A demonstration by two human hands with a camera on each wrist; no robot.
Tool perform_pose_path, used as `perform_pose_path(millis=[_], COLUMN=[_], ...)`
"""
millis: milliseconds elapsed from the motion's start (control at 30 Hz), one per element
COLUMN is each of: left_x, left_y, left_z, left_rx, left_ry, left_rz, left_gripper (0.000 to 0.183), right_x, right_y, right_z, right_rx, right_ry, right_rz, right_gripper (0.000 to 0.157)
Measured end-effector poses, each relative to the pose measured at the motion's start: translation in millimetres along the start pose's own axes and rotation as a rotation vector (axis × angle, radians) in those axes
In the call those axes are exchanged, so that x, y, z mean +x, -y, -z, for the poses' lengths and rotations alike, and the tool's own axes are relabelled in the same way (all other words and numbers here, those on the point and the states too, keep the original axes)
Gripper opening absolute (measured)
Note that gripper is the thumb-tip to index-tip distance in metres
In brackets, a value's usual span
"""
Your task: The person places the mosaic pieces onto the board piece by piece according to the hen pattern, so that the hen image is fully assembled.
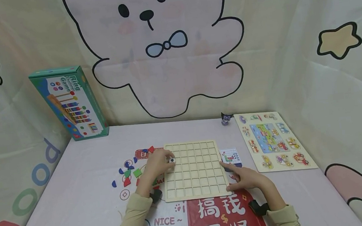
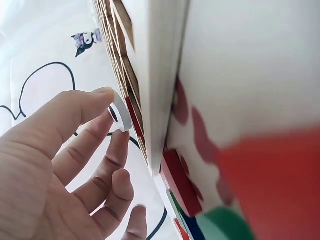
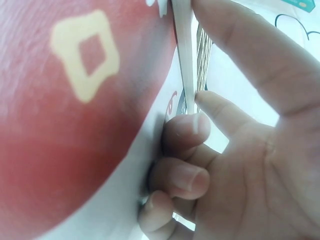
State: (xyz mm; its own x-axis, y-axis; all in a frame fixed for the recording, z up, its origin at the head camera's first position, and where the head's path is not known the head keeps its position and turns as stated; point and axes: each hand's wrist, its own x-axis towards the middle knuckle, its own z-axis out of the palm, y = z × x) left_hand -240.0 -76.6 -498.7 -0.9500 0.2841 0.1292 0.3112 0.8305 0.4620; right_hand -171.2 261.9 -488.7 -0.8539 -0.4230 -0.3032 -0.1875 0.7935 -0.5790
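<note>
A wooden grid board [image 1: 195, 170] lies flat on the table before me. At its left edge my left hand [image 1: 156, 163] pinches a small white disc with a dark dot [image 2: 120, 114] between thumb and fingers, just over a left-column cell. A thin red piece [image 2: 134, 116] shows in the board close to the disc in the left wrist view. My right hand [image 1: 249, 177] rests on the board's right side, index finger and thumb touching the edge near the lower right corner. Its other fingers are bent beneath, beside the board's edge in the right wrist view.
Red, green and blue pieces [image 1: 137, 173] lie scattered left of the board. A small pattern card [image 1: 230, 156] sits to its right. Farther right lies a picture puzzle board [image 1: 285, 159], with a small dark figurine [image 1: 225, 119] behind. A green box [image 1: 71, 106] stands back left.
</note>
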Motion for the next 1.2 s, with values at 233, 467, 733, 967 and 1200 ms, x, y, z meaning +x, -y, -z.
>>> perform_pose_path(millis=[233,467,733,967,1200], left_x=[2.5,0.5,-0.8,1.6,3.2], left_y=[-2.8,-3.7,2.4,6.4,-0.3], left_z=[-5.3,-4.0,6.3,11.0,10.3], left_rx=[0.025,0.017,0.042,0.006,0.028], left_ry=[0.008,0.022,0.077,0.132,0.118], left_rz=[0.038,0.057,-0.016,-0.019,-0.007], left_gripper=[0.018,0.021,0.023,0.018,0.020], right_x=[-0.2,-0.2,-0.3,0.2,0.3], right_y=[-0.3,-1.2,-0.9,-1.7,-1.3], right_z=[-1.7,-2.2,-2.1,-0.5,1.0], right_rx=[0.005,0.010,0.016,-0.002,0.004], right_ry=[0.007,0.011,0.015,0.016,0.023], right_rz=[-0.003,-0.001,0.021,0.015,0.019], right_gripper=[0.089,0.089,0.089,0.089,0.090])
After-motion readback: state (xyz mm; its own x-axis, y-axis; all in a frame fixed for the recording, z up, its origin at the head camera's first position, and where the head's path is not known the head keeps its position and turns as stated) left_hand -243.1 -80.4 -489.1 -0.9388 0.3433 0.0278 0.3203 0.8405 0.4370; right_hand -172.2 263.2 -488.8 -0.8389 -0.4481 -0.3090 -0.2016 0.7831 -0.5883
